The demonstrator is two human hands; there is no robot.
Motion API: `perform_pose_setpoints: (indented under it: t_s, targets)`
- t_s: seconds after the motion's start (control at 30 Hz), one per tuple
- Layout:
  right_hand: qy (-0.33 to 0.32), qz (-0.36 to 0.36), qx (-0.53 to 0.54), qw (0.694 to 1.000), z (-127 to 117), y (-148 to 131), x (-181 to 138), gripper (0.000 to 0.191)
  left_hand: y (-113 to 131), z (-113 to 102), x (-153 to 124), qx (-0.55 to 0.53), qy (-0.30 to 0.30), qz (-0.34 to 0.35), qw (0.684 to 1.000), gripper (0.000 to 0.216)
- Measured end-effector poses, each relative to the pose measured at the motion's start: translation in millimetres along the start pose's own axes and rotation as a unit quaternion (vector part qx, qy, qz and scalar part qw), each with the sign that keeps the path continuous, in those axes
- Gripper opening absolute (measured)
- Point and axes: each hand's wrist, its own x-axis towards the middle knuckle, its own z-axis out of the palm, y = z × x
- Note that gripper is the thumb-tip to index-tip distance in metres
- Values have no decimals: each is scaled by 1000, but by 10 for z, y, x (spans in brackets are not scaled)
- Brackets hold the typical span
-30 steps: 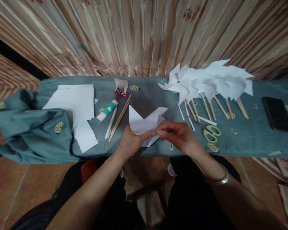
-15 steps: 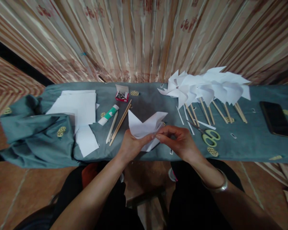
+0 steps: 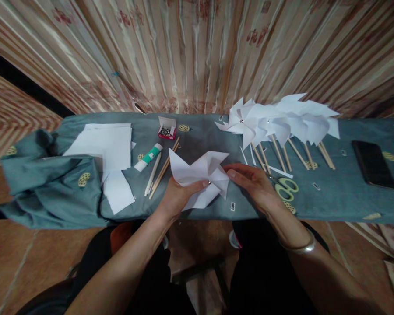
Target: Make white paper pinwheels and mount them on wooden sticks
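A white paper pinwheel (image 3: 214, 162) faces up in front of me, its blades folded in to a small silver pin at the centre. My left hand (image 3: 174, 199) grips it from the left, the thumb lying over the front beside the pin and the other fingers hidden underneath. At the pinwheel's right edge is my right hand (image 3: 256, 183), fingers closed, index finger partly behind a blade and thumb by its tip. No stick shows on this pinwheel.
Left: paper sheets (image 3: 116, 144), a glue stick (image 3: 148, 157), wooden sticks (image 3: 166, 168) and an opened box of pins (image 3: 167, 131). Right: several finished pinwheels (image 3: 282, 118) on sticks, paper strips (image 3: 280, 170), green-handled scissors (image 3: 286, 189) and a phone (image 3: 374, 164). A curtain (image 3: 197, 57) hangs behind.
My right hand has moved from the pinwheel's centre to its right edge, baring the silver pin. The folded paper now lies flatter, with its blades spread towards me.
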Motion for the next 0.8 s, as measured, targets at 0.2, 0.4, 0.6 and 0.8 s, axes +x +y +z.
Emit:
perform_pose_setpoints:
  t_s: [0.2,0.4,0.6,0.8]
  targets:
    - [-127,114,155,973,150,132,-6,35,-60,10,-19,5,-28,-2,1000,40]
    - [-108,107,123,981,120,145,30,29,-72,-5,-21,32,-32,9,999,38]
    - [-119,119,123,978,108,135,63,27,-52,2,-45,47,-37,5,998,40]
    - [-113,118,137,977,155,173,40,26,-65,-34,-36,90,-20,13,996,39]
